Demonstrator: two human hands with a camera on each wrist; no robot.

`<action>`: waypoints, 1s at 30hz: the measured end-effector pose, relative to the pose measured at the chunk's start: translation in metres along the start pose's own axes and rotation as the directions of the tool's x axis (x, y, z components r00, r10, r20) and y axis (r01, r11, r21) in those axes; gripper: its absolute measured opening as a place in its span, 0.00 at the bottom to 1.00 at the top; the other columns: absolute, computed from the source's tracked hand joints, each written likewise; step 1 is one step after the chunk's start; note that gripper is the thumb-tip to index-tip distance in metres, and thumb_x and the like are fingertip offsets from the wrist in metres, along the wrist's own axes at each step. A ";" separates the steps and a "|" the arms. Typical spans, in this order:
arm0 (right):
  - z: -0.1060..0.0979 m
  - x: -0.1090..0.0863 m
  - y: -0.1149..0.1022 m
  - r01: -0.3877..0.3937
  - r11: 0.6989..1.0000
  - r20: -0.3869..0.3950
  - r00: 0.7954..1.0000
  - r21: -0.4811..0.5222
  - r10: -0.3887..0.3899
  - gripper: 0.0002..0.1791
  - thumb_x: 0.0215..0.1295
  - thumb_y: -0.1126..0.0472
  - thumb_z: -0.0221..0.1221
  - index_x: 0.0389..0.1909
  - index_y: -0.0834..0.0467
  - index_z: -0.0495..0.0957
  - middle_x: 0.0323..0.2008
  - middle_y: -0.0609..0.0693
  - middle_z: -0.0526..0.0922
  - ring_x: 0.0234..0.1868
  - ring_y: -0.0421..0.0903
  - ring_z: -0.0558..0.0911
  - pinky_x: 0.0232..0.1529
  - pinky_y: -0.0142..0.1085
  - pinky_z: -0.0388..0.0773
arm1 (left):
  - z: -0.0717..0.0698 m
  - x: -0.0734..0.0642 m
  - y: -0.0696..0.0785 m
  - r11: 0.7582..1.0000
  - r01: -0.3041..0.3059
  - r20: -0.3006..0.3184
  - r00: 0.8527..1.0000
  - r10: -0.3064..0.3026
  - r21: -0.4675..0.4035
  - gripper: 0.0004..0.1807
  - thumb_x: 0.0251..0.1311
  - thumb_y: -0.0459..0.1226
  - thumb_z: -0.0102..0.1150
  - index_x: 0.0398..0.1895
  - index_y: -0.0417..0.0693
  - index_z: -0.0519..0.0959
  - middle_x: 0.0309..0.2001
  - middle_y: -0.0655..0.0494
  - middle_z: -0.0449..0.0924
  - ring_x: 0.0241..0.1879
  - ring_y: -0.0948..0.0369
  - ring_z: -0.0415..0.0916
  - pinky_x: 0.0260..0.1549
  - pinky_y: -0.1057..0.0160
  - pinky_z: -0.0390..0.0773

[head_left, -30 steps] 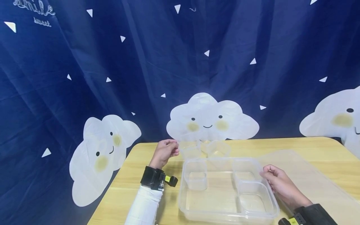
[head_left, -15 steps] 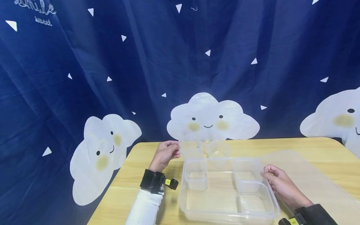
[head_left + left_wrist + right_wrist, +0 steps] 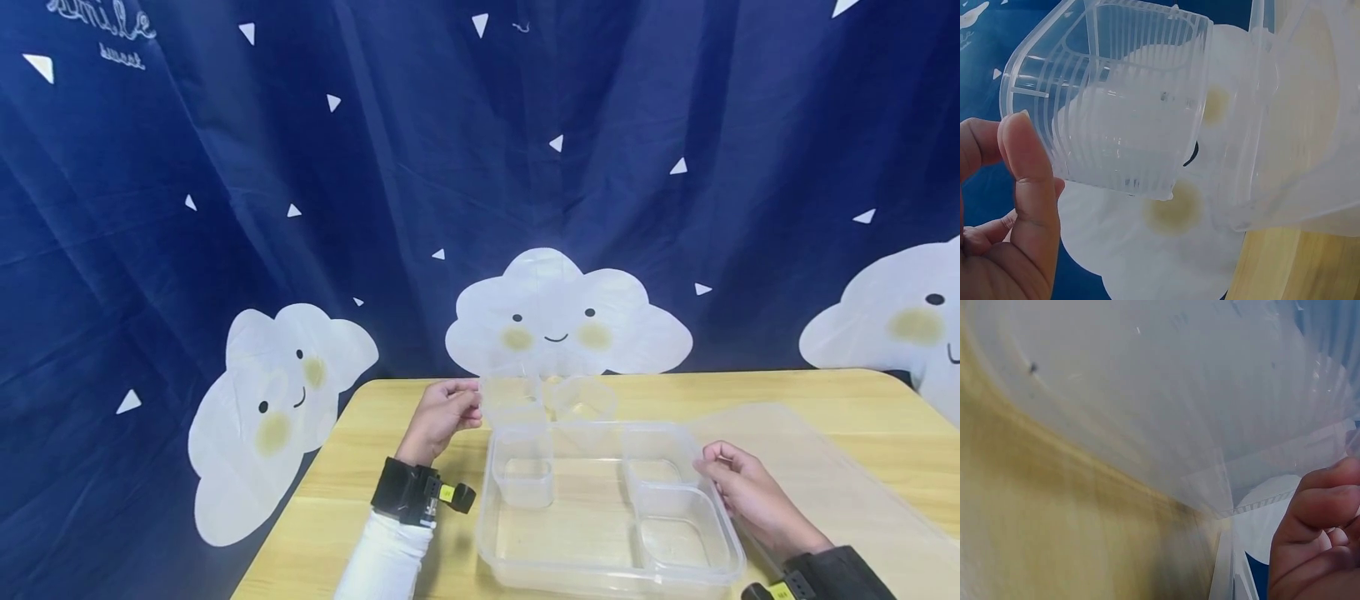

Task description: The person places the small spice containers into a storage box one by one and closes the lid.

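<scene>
My left hand (image 3: 444, 415) pinches the edge of a small clear plastic container (image 3: 1116, 119) with ribbed walls. In the head view this container hovers behind the back left corner of a large clear plastic box (image 3: 577, 573). My right hand (image 3: 746, 496) pinches the box's right rim between thumb and curled fingers. Three smaller clear tubs sit inside the box: a back left tub (image 3: 523, 487), a back right tub (image 3: 660, 458) and a front right tub (image 3: 681, 537). The right wrist view shows the box's cloudy outer wall (image 3: 1116, 400) beside my curled fingers.
Another small clear container (image 3: 583, 400) stands behind the box. A flat translucent sheet (image 3: 817, 475), perhaps a lid, lies right of the box. The wooden table (image 3: 315, 508) ends at a blue curtain (image 3: 420, 167) printed with clouds.
The small container in my left hand has turned a little and swung slightly, with the hand shifting only a bit to the right. My right hand and the box stay put.
</scene>
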State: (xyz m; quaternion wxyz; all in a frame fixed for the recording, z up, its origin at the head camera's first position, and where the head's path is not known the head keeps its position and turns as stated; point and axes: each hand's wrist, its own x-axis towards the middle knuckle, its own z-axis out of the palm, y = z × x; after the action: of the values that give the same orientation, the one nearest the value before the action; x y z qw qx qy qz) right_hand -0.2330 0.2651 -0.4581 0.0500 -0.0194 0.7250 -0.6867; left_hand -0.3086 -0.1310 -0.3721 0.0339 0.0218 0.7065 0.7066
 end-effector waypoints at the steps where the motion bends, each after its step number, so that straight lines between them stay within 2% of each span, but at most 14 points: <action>1: 0.000 0.000 0.000 0.003 1.000 0.000 1.000 -0.001 -0.003 0.05 0.72 0.66 0.49 0.35 0.63 0.64 0.18 0.42 0.60 0.16 0.38 0.62 0.15 0.37 0.51 | 0.000 -0.001 0.000 1.000 0.000 0.001 1.000 0.000 0.000 0.15 0.59 0.24 0.55 0.50 0.25 0.74 0.26 0.52 0.76 0.20 0.66 0.75 0.23 0.69 0.81; 16: 0.000 -0.002 0.001 -0.003 1.000 -0.011 1.000 -0.011 0.003 0.06 0.71 0.65 0.50 0.34 0.62 0.64 0.18 0.43 0.60 0.16 0.38 0.62 0.14 0.36 0.54 | 0.003 -0.014 -0.003 1.000 0.006 0.028 1.000 -0.006 -0.022 0.15 0.59 0.24 0.54 0.49 0.24 0.73 0.24 0.52 0.76 0.20 0.66 0.75 0.23 0.69 0.81; 21: 0.001 -0.002 0.002 -0.006 1.000 -0.009 1.000 -0.009 0.006 0.06 0.71 0.65 0.50 0.34 0.62 0.64 0.18 0.42 0.60 0.16 0.38 0.62 0.14 0.35 0.54 | 0.003 -0.018 -0.005 1.000 -0.003 0.012 1.000 0.004 -0.026 0.16 0.58 0.24 0.54 0.49 0.23 0.73 0.24 0.52 0.76 0.20 0.66 0.75 0.23 0.69 0.81; 30: 0.001 -0.002 0.002 0.030 0.999 0.014 0.999 0.010 -0.030 0.06 0.71 0.66 0.49 0.34 0.61 0.64 0.19 0.41 0.60 0.17 0.37 0.62 0.15 0.39 0.49 | 0.000 -0.029 -0.006 0.998 -0.002 0.003 1.000 0.002 -0.056 0.15 0.58 0.23 0.54 0.48 0.22 0.72 0.23 0.53 0.76 0.19 0.66 0.75 0.22 0.69 0.81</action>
State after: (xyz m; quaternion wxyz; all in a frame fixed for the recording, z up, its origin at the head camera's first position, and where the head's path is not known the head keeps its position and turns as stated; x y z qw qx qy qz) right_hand -0.2309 0.2642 -0.4599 0.0449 -0.0350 0.7208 -0.6908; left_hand -0.2793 -0.1336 -0.3773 0.0348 0.0224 0.6863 0.7261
